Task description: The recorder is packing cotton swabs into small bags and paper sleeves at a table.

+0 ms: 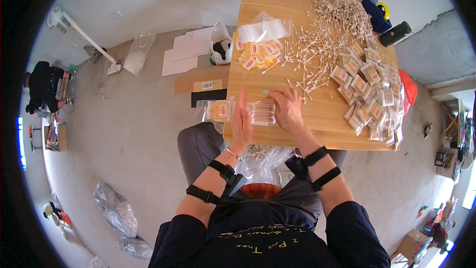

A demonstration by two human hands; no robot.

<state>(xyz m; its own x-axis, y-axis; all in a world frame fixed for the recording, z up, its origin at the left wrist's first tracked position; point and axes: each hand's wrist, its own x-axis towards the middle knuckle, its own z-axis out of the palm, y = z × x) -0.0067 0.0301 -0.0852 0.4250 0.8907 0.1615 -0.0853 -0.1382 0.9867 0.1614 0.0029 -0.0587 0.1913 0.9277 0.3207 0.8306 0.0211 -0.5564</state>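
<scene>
Wooden counter (258, 134) over grey floor: at its near edge one clear packet of cotton swabs (262, 113) sits pinched between left hand (241, 121) and right hand (286, 110), fingers closed narrow on its ends. Light, crinkly, probably slippery film; best gripped by the edges. One labelled packet (218, 110) lies just left; dozens of filled packets (369, 94) stack right, loose swabs (322, 34) beyond counting.

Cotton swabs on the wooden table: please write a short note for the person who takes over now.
Left hand and right hand press together on a clear bundle of cotton swabs at the near edge of the wooden table.
Done: filled packets piled on the right.
Left: loose swabs spread at the centre, small yellow labels beside them.
</scene>
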